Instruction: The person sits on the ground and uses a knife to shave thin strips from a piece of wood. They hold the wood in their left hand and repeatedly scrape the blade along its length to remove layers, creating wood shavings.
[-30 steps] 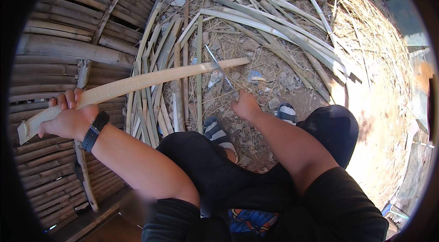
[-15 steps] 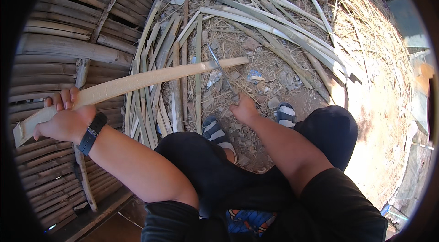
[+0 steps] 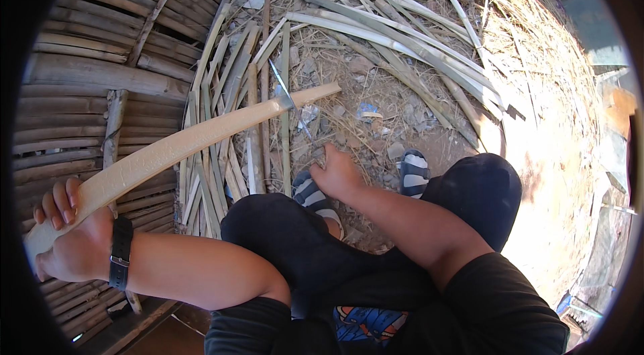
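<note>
**Bamboo slat and blade, one in each hand**

Our left hand [image 3: 70, 241] is wrapped tight around the near end of a long pale bamboo slat [image 3: 188, 143] — fingers curled over the top, thumb underneath, nothing loose about it. A black wristband [image 3: 121, 261] sits just behind that hand. The slat runs from the near left up and to the right, its far end hanging over the littered ground in the middle of the scene.

Our right hand [image 3: 339, 174] is closed around the handle of a knife [image 3: 288, 100]; the handle itself is hidden in the fist. The thin blade rises away from the hand and meets the slat close to its far end — it looks to be touching, though how deep it sits we cannot tell.

Beyond lie split bamboo strips [image 3: 402, 39], fanned over dry earth. A bamboo wall [image 3: 87, 80] fills the left. Striped sandals [image 3: 412, 170] show just past our knees.
</note>
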The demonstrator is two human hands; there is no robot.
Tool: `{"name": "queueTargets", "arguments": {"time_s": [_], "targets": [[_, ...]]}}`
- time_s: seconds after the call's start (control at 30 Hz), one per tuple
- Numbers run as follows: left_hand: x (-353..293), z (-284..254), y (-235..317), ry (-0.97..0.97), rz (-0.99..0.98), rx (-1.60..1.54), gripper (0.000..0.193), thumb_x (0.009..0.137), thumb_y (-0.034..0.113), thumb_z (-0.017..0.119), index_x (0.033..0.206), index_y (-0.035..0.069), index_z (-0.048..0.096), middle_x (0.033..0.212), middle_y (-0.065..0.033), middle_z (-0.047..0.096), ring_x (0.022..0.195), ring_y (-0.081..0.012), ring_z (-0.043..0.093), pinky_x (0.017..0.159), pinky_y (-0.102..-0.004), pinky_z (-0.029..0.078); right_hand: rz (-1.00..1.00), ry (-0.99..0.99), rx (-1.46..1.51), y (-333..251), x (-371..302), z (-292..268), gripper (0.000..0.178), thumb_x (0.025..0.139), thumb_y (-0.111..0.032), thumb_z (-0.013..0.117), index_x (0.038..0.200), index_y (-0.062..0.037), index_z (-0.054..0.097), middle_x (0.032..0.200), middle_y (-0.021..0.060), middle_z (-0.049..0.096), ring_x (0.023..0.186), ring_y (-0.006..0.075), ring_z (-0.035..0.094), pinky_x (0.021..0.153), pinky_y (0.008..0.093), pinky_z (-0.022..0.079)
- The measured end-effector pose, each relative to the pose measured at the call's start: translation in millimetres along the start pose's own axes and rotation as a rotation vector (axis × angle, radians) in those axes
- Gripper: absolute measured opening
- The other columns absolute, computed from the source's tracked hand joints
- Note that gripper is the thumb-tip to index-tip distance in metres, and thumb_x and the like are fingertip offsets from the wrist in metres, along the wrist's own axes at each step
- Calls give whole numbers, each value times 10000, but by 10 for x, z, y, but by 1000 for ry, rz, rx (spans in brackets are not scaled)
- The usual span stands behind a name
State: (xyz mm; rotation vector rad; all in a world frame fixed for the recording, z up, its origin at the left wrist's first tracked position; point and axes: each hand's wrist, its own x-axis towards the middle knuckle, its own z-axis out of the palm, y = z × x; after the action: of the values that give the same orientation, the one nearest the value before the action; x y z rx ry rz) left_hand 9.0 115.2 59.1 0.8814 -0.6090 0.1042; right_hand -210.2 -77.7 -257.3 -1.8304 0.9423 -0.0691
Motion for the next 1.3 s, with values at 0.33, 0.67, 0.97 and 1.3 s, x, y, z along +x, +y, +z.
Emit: {"name": "queueTargets", "arguments": {"time_s": [0.33,0.67,0.97,1.3], "targets": [[40,128,-428,420,68,392,720,865,788,187,816,94,376,606,9,281,479,-129,265,466,-269,270,-240,-56,1,109,68,223,468,774,-236,660,1127,41,528,842,258,656,815,435,647,753,482,511],[64,130,-435,390,72,445,729,878,769,122,811,90,376,598,-2,290,497,-141,282,476,-285,308,-48,-116,74,-16,217,53,503,770,-223,644,1133,102,519,876,274,649,860,419,644,770,455,505],[52,297,-516,402,150,456,751,860,789,160,810,81,405,585,-1,318,467,-140,290,425,-266,280,95,14,-148,800,395,239,465,798,-229,655,1121,76,518,917,276,649,928,409,648,826,481,510],[58,178,-522,409,166,400,752,856,793,170,779,85,411,578,-6,322,448,-141,275,410,-262,261,-103,-145,43,-123,140,79,453,788,-209,661,1111,75,519,864,269,661,873,424,654,801,477,519]]}}
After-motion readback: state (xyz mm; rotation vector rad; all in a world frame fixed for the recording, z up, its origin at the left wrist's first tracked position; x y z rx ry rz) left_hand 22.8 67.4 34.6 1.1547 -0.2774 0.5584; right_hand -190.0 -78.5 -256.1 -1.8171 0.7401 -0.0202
